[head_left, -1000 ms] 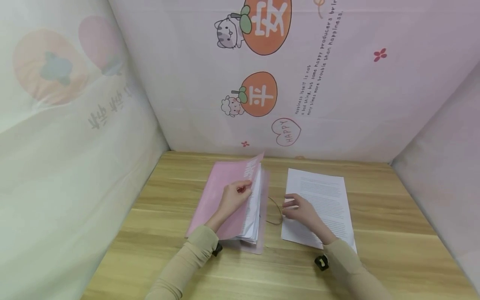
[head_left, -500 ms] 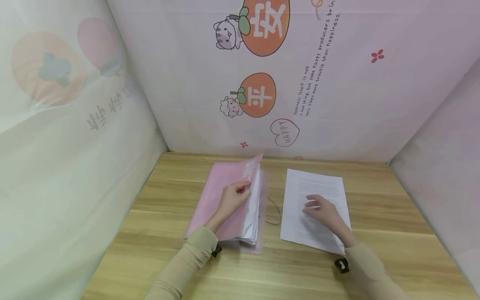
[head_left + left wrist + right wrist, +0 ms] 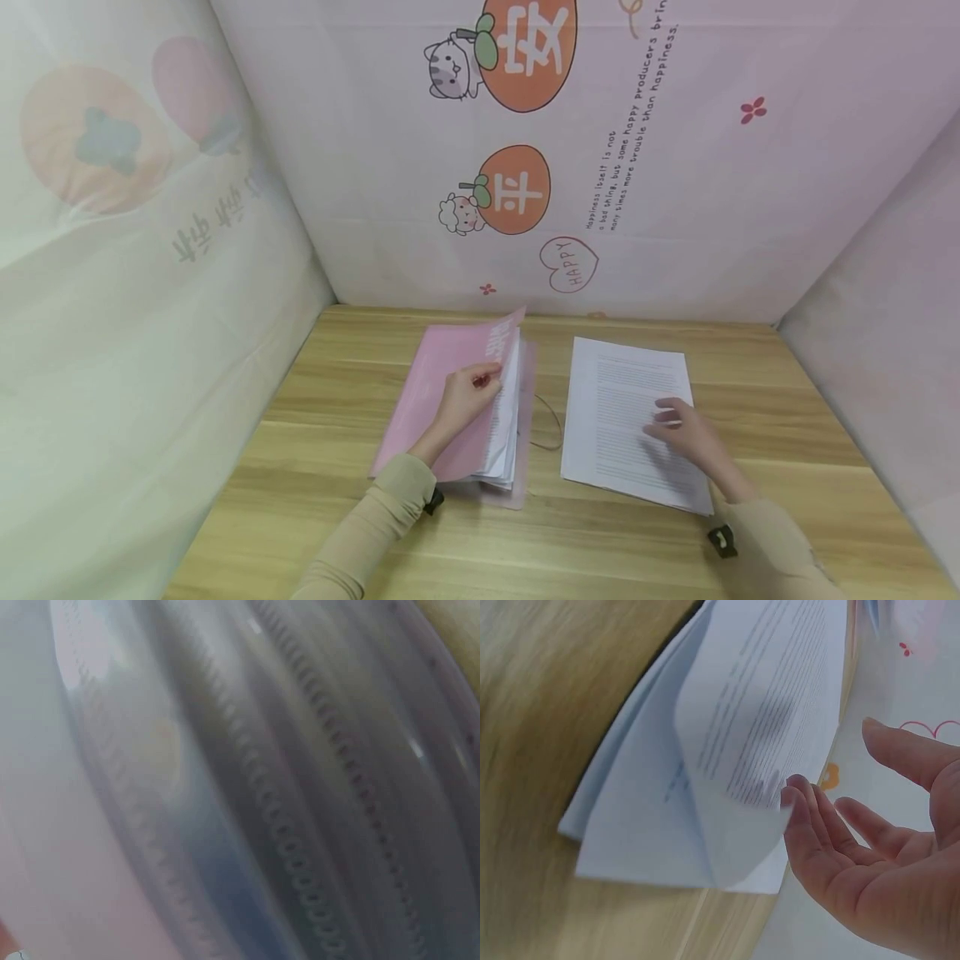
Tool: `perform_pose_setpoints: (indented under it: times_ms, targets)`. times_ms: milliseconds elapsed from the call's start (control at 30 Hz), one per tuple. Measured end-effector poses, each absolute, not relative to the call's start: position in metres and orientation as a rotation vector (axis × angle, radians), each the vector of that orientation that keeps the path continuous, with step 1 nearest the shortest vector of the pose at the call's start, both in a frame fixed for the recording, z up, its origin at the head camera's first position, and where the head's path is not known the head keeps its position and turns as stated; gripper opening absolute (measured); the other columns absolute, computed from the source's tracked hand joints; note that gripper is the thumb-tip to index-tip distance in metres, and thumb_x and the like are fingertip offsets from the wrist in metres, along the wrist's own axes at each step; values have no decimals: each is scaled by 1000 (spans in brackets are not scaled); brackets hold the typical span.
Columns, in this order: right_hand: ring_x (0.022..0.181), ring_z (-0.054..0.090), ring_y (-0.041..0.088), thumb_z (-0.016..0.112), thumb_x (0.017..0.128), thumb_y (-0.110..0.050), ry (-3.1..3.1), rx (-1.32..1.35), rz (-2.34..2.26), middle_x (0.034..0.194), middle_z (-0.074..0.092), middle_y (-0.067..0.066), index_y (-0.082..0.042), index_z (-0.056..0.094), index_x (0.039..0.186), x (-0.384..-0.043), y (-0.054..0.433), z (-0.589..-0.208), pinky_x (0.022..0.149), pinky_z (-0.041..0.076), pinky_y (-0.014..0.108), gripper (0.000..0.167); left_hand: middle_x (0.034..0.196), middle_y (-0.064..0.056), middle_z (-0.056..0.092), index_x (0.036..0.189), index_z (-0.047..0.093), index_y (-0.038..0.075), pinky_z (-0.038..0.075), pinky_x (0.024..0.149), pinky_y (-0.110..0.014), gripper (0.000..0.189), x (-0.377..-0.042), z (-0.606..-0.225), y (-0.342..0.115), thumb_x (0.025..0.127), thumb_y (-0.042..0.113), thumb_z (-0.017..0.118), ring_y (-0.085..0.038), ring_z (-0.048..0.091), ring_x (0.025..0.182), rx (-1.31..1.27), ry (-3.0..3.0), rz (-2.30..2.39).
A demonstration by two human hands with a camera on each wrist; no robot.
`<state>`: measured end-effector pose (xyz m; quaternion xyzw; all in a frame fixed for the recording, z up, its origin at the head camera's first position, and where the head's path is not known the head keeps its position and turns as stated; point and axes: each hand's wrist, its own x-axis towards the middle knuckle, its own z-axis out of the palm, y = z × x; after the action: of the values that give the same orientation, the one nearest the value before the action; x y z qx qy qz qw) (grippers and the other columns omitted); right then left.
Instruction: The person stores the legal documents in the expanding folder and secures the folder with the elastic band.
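Observation:
My left hand (image 3: pixel 468 400) pinches the raised edge of a pink folder cover (image 3: pixel 431 375), holding it lifted on the left of the table. White sheets (image 3: pixel 501 450) show inside the folder. Blurred translucent plastic layers (image 3: pixel 247 787) with stitched-looking seams fill the left wrist view. To the right lies a stack of printed paper (image 3: pixel 622 400). Over its right side hovers my right hand (image 3: pixel 690 433), fingers loosely bent and thumb apart, holding nothing. In the right wrist view the paper corner (image 3: pixel 742 840) curls up near the fingertips; whether they touch it I cannot tell.
A thin brown elastic loop (image 3: pixel 559 429) lies on the wooden table (image 3: pixel 450 558) between folder and papers. Printed cloth walls (image 3: pixel 675 275) rise behind the table and at both sides. Small black devices (image 3: pixel 722 542) sit at the wrists.
My right hand has moved rightward across the paper stack, from its left edge to its right side. The left hand stays in place with the cover lifted.

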<state>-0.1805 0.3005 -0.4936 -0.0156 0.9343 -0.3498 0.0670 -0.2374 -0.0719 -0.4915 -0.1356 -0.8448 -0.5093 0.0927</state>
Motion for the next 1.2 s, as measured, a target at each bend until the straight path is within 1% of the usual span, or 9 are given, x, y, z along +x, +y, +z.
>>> perform_pose_setpoints:
  times_ms: [100, 200, 433, 600, 767, 867, 1000, 1200]
  targets:
    - [116, 59, 52, 68, 92, -28, 2821, -25, -1025, 127, 58, 38, 13, 43, 136, -178, 307, -494, 90, 57, 55, 66, 107, -11, 77, 114, 74, 3, 60, 82, -27, 34, -238, -492, -72, 83, 8, 60, -16, 67, 90, -398, -2512, -1512]
    - [116, 58, 53, 68, 91, -29, 2831, -12, -994, 126, 58, 39, 15, 42, 136, -177, 313, -495, 90, 56, 57, 68, 109, -12, 76, 114, 74, 3, 60, 82, -28, 34, -237, -492, -71, 84, 8, 59, -16, 68, 91, -399, -2514, -1506]
    - [116, 56, 55, 68, 91, -32, 2820, 39, -958, 126, 55, 42, 18, 39, 136, -178, 324, -496, 89, 56, 57, 73, 109, -12, 76, 113, 74, 3, 60, 81, -28, 33, -237, -493, -71, 84, 8, 60, -16, 68, 89, -389, -2498, -1510]
    - [111, 56, 55, 69, 89, -34, 2833, 80, -881, 124, 54, 44, 19, 39, 134, -180, 331, -498, 87, 55, 58, 76, 110, -11, 76, 114, 74, 4, 61, 83, -29, 34, -237, -492, -71, 84, 9, 59, -17, 69, 92, -384, -2503, -1520]
    - [103, 59, 52, 71, 86, -34, 2850, 110, -789, 118, 55, 44, 23, 38, 133, -182, 334, -498, 82, 56, 55, 80, 111, -11, 76, 114, 74, 3, 61, 84, -28, 34, -237, -493, -71, 84, 10, 59, -18, 70, 94, -390, -2502, -1516]
    - [98, 61, 49, 73, 85, -32, 2872, 103, -757, 115, 57, 43, 23, 40, 131, -182, 336, -499, 78, 57, 52, 79, 110, -12, 76, 114, 74, 3, 61, 84, -28, 34, -237, -492, -72, 84, 9, 59, -17, 69, 92, -383, -2506, -1517]
    - [96, 62, 47, 75, 83, -30, 2897, 82, -754, 112, 59, 42, 21, 45, 128, -181, 337, -500, 76, 57, 51, 74, 108, -12, 77, 113, 74, 3, 61, 82, -28, 34, -236, -490, -72, 83, 8, 60, -17, 68, 89, -383, -2506, -1511]
    - [92, 64, 42, 77, 80, -28, 2921, 58, -765, 108, 63, 38, 19, 52, 122, -180, 337, -501, 72, 56, 44, 68, 110, -12, 76, 114, 74, 3, 61, 84, -29, 34, -236, -489, -72, 83, 8, 60, -19, 70, 92, -383, -2511, -1510]
